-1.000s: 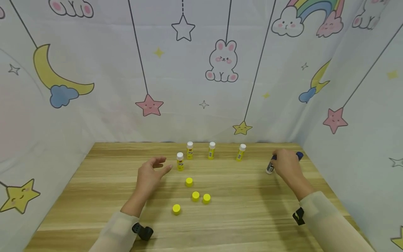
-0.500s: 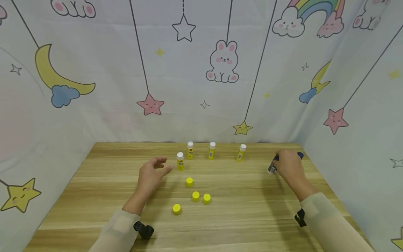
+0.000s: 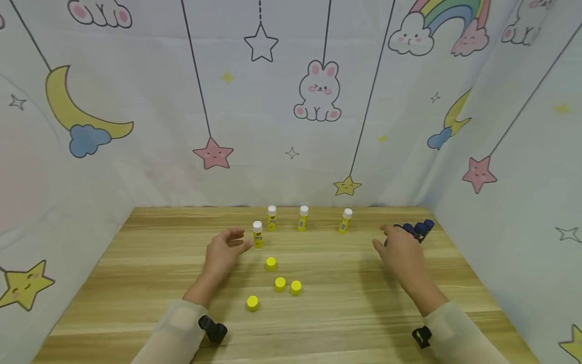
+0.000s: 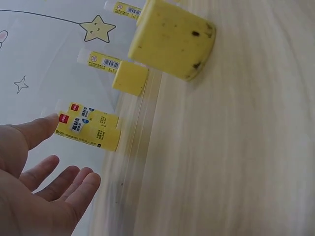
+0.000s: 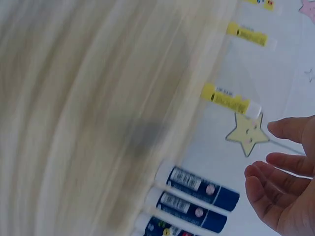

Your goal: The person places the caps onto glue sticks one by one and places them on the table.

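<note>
Head view: four short yellow cylinders (image 3: pixel 280 284) on the desk (image 3: pixel 345 323); left hand (image 3: pixel 223 254), fingers relaxed, holding nothing, just beside one yellow tube (image 3: pixel 258 237); right hand (image 3: pixel 402 254), fingers loosely bent, grasping nothing, beside partly hidden navy tubes (image 3: pixel 420 231); three more yellow tubes (image 3: pixel 303 221) standing behind. Probably best near the navy tubes: slow, straight movements, nudging no neighbour.

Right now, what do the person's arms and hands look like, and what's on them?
The left sleeve and right sleeve are long, plain and pale cream. At the cuffs sit a left wrist camera and a right wrist camera, both small and black. The left hand and right hand wear no gloves.
</note>
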Demonstrator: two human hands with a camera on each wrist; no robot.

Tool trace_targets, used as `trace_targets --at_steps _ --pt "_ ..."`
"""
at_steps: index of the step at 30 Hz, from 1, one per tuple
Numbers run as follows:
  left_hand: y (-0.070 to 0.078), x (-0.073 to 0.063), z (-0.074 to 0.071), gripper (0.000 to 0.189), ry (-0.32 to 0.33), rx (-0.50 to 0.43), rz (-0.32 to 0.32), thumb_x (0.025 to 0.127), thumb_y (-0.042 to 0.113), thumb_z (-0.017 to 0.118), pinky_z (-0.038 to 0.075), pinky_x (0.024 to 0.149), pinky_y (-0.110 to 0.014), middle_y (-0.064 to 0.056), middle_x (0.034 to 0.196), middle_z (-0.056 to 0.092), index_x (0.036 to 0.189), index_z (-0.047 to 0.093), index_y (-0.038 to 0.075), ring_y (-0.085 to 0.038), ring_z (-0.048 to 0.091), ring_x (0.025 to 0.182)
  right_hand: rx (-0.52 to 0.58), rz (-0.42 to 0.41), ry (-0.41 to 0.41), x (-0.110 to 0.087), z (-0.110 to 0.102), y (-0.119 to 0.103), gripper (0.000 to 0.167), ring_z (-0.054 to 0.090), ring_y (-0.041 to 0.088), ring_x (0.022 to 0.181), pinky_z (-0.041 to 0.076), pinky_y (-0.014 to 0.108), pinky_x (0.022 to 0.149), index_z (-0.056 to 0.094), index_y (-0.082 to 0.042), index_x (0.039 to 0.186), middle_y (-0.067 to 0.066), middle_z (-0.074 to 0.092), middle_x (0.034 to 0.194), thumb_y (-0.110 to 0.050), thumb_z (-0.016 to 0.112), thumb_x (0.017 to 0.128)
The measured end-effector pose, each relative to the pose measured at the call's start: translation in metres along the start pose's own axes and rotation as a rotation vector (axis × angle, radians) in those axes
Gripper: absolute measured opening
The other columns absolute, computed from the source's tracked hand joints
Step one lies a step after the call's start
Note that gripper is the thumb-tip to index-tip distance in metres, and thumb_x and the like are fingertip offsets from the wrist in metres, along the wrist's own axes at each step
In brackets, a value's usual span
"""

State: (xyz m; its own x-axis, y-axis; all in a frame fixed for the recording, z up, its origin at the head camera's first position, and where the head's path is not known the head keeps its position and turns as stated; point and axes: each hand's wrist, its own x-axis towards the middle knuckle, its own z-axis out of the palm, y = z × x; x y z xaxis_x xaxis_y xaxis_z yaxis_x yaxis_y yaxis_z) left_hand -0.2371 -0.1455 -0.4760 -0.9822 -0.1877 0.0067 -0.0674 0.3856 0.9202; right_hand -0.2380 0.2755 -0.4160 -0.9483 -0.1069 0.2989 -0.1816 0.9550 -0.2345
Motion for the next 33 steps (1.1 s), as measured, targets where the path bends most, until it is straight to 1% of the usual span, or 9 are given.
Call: trace_targets --at_steps 3,6,12,19,21,24,29,33 --pt "-0.001 0.004 0.004 0.055 -0.012 -0.020 -0.009 0.091 0.023 0.079 0.053 0.102 -0.048 -0.017 0.138 0.061 0.138 0.058 0.006 -0.035 0.062 0.123 0.030 0.007 -0.013 -0.007 0.008 -0.013 0.042 0.070 0.037 0.093 0.058 0.053 0.076 0.066 0.002 0.126 0.021 0.072 0.113 -0.028 0.072 0.096" --pt "0.000 0.007 0.009 0.056 -0.021 -0.039 -0.024 0.090 0.022 0.080 0.053 0.102 -0.048 -0.018 0.140 0.059 0.139 0.058 0.007 -0.035 0.062 0.124 0.066 0.021 -0.032 -0.012 0.015 -0.028 0.041 0.070 0.036 0.095 0.058 0.053 0.078 0.068 -0.001 0.124 0.018 0.072 0.113 -0.029 0.072 0.095" --pt "0.002 0.016 0.018 0.057 -0.017 -0.050 -0.050 0.088 0.022 0.082 0.057 0.095 -0.044 -0.018 0.140 0.059 0.138 0.059 0.007 -0.034 0.062 0.123 0.116 0.040 -0.046 -0.021 0.028 -0.052 0.040 0.069 0.034 0.101 0.057 0.053 0.084 0.070 -0.006 0.123 0.013 0.073 0.113 -0.033 0.073 0.094" --pt "0.002 0.023 0.026 0.055 -0.010 -0.066 -0.057 0.086 0.019 0.084 0.059 0.090 -0.039 -0.017 0.137 0.062 0.134 0.061 0.007 -0.033 0.063 0.121 0.206 0.056 -0.062 -0.027 0.039 -0.074 0.038 0.069 0.033 0.101 0.057 0.051 0.085 0.072 -0.007 0.121 0.012 0.073 0.113 -0.033 0.074 0.093" --pt "0.002 0.024 0.027 0.054 -0.017 -0.075 -0.062 0.086 0.016 0.084 0.059 0.091 -0.040 -0.017 0.136 0.062 0.133 0.061 0.006 -0.032 0.063 0.120 0.228 0.065 -0.065 -0.028 0.043 -0.079 0.037 0.070 0.032 0.102 0.057 0.050 0.085 0.073 -0.008 0.119 0.011 0.074 0.112 -0.034 0.075 0.092" --pt "0.004 0.025 0.030 0.051 -0.019 -0.063 -0.064 0.086 0.015 0.083 0.057 0.095 -0.041 -0.017 0.135 0.064 0.132 0.062 0.005 -0.032 0.064 0.120 0.251 0.076 -0.074 -0.030 0.048 -0.086 0.036 0.070 0.029 0.098 0.058 0.047 0.083 0.073 -0.009 0.118 0.010 0.074 0.111 -0.033 0.076 0.091" --pt "0.006 0.026 0.032 0.047 0.010 -0.040 -0.059 0.086 0.015 0.083 0.052 0.101 -0.045 -0.017 0.131 0.066 0.128 0.065 0.004 -0.034 0.064 0.118 0.293 0.070 -0.083 -0.031 0.053 -0.098 0.033 0.070 0.023 0.092 0.058 0.043 0.077 0.074 -0.011 0.116 0.007 0.074 0.110 -0.032 0.076 0.091" --pt "0.004 0.029 0.034 0.046 0.009 -0.038 -0.051 0.086 0.015 0.083 0.052 0.102 -0.046 -0.017 0.131 0.066 0.126 0.066 0.004 -0.034 0.064 0.118 0.323 0.065 -0.084 -0.032 0.057 -0.107 0.032 0.069 0.021 0.091 0.058 0.041 0.076 0.075 -0.011 0.115 0.006 0.074 0.108 -0.031 0.077 0.091"
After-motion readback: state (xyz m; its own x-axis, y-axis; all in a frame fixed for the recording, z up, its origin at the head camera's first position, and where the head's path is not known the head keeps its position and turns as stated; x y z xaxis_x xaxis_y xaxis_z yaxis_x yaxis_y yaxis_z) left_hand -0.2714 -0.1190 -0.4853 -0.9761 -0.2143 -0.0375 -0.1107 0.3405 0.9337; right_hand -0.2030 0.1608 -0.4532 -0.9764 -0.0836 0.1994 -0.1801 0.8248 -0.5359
